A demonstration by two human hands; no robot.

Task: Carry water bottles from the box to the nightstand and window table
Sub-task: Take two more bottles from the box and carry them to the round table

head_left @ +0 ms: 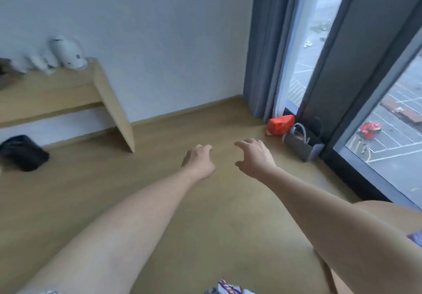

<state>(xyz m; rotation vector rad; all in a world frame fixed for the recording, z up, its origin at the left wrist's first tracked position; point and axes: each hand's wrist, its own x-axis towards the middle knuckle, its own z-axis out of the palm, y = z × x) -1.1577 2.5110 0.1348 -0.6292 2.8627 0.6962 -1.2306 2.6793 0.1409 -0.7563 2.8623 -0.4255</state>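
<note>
A: Two hands, and neither one carries anything. Starting at the far left, a black bag (22, 152) lies on the floor (159, 202) under a wooden surface (57, 88) that bears some blurred white things (68, 53).

B: And the hands themselves?

A: The person's left hand (198, 160) reaches forward over bare floor with its grip loosely curled on nothing. Just beside it, the right hand (253, 156) has its grip spread apart, fingers hooked, also on nothing.

B: Where are the bottles, then?

A: No bottle and no box shows anywhere in view, so which way they lie from either grip cannot be told, nor which hand is nearer. Neither the nightstand nor the window table can be picked out for certain.

B: What lies further right?

A: A red packet (279, 124) and a grey bag (301, 145) sit on the floor against the window (392, 133), beyond the right hand. The person probably has to turn to find the box.
</note>
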